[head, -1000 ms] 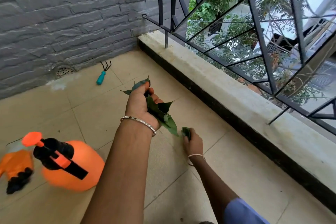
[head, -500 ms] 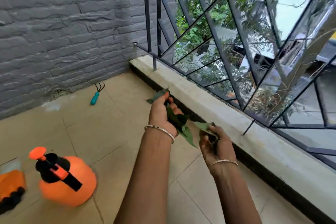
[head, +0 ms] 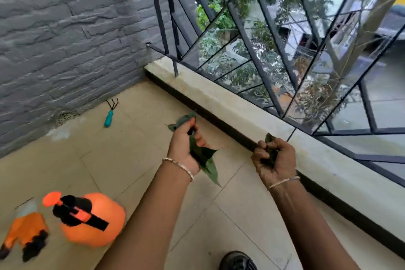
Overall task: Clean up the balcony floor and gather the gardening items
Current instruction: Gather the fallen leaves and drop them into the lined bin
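a bunch of green leaves sits in the left hand, held above the tiled floor. the fingers and thumb are curled round the bunch; leaf tips stick out past the thumb at the top and one long leaf hangs down below the wrist. the right hand is just to the right, apart from the left, fingers curled tight on a smaller dark leaf whose tip pokes up above the knuckles. it is held in front of the dark edge of the concrete ledge. each wrist has a thin bracelet, left and right.

further back on the floor, a small hand rake with a teal handle and black prongs lies near the grey brick wall, prongs pointing toward the wall. a round floor drain sits just to its left at the foot of the wall.

at the lower left, well apart from the hands, an orange spray bottle with a black and orange pump top stands on the tiles. just beside it, further left, lies an orange glove with black fingertips, blurred.

a black metal railing rises from the ledge, with trees and buildings beyond it. a dark shoe shows at the bottom edge, between the forearms.
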The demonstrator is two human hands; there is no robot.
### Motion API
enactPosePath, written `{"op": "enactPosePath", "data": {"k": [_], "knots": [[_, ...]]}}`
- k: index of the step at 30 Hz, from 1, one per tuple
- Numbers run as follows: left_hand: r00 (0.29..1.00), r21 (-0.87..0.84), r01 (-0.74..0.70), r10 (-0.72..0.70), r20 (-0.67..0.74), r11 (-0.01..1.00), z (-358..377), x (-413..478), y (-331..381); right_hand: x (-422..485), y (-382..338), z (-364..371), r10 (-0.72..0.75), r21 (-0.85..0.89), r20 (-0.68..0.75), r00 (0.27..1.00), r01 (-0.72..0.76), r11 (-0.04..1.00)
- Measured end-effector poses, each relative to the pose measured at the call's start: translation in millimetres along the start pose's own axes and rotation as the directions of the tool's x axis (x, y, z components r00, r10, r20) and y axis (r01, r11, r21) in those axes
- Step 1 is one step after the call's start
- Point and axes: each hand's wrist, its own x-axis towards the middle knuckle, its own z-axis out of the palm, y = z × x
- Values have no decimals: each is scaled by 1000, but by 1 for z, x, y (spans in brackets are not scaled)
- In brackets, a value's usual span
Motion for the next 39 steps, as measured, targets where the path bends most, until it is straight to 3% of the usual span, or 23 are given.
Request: {"op": "enactPosePath", "data": {"k": [4, 9, 16, 25, 29, 34, 39], "knots": [[997, 9, 50, -50, 53, 999, -7, -11, -9, -26, -11, -12, 46, 47, 218, 975, -58, 997], [986, 7, 139, -139, 86, 990, 0, -65, -41, -98, -28, -26, 70, 79, 249, 966, -93, 993], [958, 114, 229, -244, 148, 967, 71, -219, -54, -258, -90, 1, 10, 59, 144, 989, -19, 998], [915, 261, 328, -374, 151, 908, 173, -494, -32, -541, -180, 94, -65, 39, -48, 997, 67, 997], [893, 295, 361, -419, 165, 885, 215, -588, -28, -643, -213, 119, -130, 158, -68, 989, 140, 977], [838, 461, 357, -497, 227, 812, 267, -675, -49, -751, -248, 109, -200, 349, -104, 974, 224, 910], [728, 631, 362, -631, 268, 686, 316, -743, -104, -847, -281, 70, -408, 423, -160, 899, 436, 794]]}}
